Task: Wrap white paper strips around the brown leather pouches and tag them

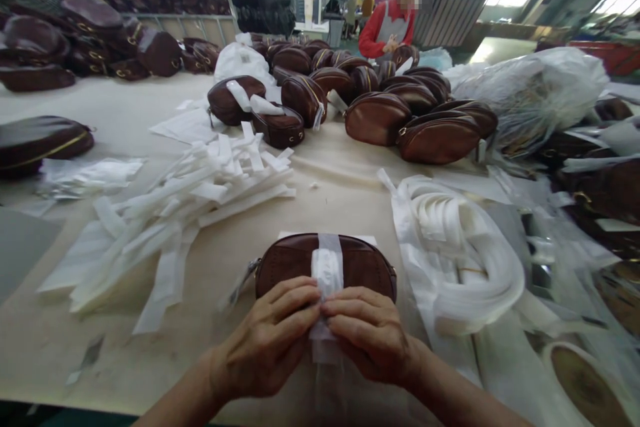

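Note:
A dark brown oval bag (pixel 285 259) lies on the table in front of me, with a white strip (pixel 329 260) across its middle. My left hand (pixel 273 333) has its fingers closed on the strip from the left, at the bag's near edge. From the right, my right hand (pixel 367 333) closes its fingers on the same strip, fingertips almost touching those of the left. The strip's lower end hangs below the fingertips. Both thumbs are hidden.
Loose white strips (pixel 175 207) lie to the left, and a coil of white strip (pixel 480 293) to the right. Brown bags (pixel 377 119) are heaped behind, beside a large plastic bag (pixel 540 93). A person in red (pixel 373 33) stands across the table (pixel 345 193).

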A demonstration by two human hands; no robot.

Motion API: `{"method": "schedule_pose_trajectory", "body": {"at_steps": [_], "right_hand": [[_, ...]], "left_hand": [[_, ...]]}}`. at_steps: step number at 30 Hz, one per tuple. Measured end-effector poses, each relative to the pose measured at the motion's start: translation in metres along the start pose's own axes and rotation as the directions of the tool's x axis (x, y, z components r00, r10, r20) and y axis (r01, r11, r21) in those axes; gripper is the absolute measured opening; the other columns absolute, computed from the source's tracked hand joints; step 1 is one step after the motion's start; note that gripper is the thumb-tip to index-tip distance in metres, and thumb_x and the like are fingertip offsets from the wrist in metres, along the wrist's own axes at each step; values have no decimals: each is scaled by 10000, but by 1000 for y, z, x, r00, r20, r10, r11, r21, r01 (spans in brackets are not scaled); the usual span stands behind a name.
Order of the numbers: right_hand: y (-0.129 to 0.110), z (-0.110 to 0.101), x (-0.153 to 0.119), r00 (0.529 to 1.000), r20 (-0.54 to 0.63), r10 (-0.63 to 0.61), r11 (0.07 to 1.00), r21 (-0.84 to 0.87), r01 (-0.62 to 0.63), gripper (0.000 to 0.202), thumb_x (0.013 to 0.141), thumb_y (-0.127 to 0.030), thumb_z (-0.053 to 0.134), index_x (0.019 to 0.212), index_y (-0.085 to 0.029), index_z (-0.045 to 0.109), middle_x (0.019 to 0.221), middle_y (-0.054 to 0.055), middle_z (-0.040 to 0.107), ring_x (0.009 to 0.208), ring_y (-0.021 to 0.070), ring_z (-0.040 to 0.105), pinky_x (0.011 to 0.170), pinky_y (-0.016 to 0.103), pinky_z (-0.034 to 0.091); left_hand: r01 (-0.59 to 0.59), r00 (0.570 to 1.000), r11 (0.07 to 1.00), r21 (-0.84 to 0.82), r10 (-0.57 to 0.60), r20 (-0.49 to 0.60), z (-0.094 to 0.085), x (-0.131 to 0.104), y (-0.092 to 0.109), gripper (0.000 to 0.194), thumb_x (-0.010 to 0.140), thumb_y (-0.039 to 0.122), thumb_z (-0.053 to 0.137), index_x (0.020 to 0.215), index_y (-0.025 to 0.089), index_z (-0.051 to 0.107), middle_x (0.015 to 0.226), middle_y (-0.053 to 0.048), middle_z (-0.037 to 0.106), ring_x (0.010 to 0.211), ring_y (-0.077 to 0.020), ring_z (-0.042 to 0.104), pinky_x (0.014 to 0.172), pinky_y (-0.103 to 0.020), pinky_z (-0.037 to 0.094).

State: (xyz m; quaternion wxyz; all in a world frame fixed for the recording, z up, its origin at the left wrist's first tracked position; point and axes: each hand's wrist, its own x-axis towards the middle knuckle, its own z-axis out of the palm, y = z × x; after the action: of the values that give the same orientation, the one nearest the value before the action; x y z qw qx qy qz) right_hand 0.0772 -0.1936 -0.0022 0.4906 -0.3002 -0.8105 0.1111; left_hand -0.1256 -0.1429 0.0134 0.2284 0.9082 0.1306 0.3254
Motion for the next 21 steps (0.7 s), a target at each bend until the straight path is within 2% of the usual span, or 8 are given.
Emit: {"method": "schedule_pose_trajectory", "body": {"at_steps": [3, 5, 7, 11, 15, 21], "right_hand": [[0, 0, 0, 1000, 4, -18, 1000, -19, 18, 138, 875, -138, 485, 876, -109, 620, 912, 122, 697, 915, 180, 629, 801, 300, 545], [0, -1, 1, 1000, 19, -24, 999, -25, 24, 150, 880, -144, 480, 871, -110, 625, 888, 116, 692, 908, 181, 624, 789, 301, 545], [1, -2, 0, 999, 46, -19, 1000, -16, 20, 156, 882, -147, 477, 862, -112, 628, 857, 104, 683, 887, 182, 619, 779, 304, 543], [2, -2, -1, 997, 79, -15, 1000, -12, 16, 182, 876, -117, 450, 842, -117, 628, 824, 87, 661, 873, 180, 605, 784, 305, 531], [2, -1, -3, 995, 94, -29, 999, -38, 33, 195, 868, -104, 435, 838, -118, 627, 829, 83, 651, 899, 181, 586, 804, 301, 523], [4, -5, 0, 975, 176, -133, 982, -112, 154, 193, 833, -79, 447, 791, -109, 633, 827, 83, 650, 897, 185, 569, 858, 314, 514]], "left_hand": [[88, 994, 992, -96, -81, 74, -8, 6, 0, 214, 901, 228, 450, 1071, 142, 546, 1089, -123, 569, 1101, -207, 524, 936, -339, 484], [122, 991, 988, -91, -116, 68, -8, 7, -2, 273, 880, 381, 545, 1031, 153, 544, 1072, -110, 569, 1064, -198, 532, 904, -313, 492], [120, 992, 992, -34, -119, 44, -5, 6, -3, 368, 831, 440, 616, 1042, 151, 531, 1106, -118, 571, 1071, -204, 526, 911, -322, 485], [43, 998, 996, 75, -47, 49, 4, 2, -7, 324, 874, 330, 573, 1123, 130, 521, 1152, -126, 593, 1106, -203, 511, 970, -348, 451], [-20, 1000, 982, 189, 21, -6, 11, 0, -8, 233, 894, 161, 470, 1105, 127, 561, 1113, -106, 631, 1098, -203, 515, 938, -333, 462], [-36, 999, 967, 251, 44, -25, 17, -6, -10, 244, 899, 165, 458, 1112, 135, 573, 1108, -100, 636, 1101, -221, 509, 900, -343, 474]]}}
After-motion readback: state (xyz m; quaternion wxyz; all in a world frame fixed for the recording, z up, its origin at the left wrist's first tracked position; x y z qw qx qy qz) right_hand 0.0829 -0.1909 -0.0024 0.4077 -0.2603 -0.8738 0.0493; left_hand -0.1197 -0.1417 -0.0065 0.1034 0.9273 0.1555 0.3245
